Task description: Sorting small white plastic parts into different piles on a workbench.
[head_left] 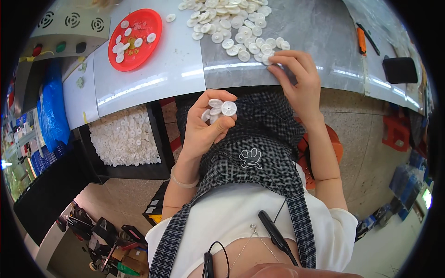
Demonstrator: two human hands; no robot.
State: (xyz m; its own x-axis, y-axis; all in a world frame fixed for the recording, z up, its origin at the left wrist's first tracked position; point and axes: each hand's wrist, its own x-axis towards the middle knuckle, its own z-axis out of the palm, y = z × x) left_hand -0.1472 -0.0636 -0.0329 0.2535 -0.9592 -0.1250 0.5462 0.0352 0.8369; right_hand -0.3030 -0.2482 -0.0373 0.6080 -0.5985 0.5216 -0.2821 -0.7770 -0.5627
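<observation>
Several white plastic gears (228, 109) are bunched in my left hand (204, 121), its fingers curled round them above my lap. My right hand (299, 76) reaches to the table's near part, thumb and forefinger pinched at a white gear (267, 59) on the edge of the pile. Whether that gear is lifted off the table, I cannot tell. The loose pile of white gears (236, 23) spreads over the grey table top from the far edge towards my right hand.
A red plate (155, 44) with several white gears lies on the table at left. Below it, a black bin (157, 139) is full of small white parts. An orange cutter (361, 41), a black pen (369, 39) and a black flat object (399, 70) lie at right. A machine with buttons (69, 28) stands far left.
</observation>
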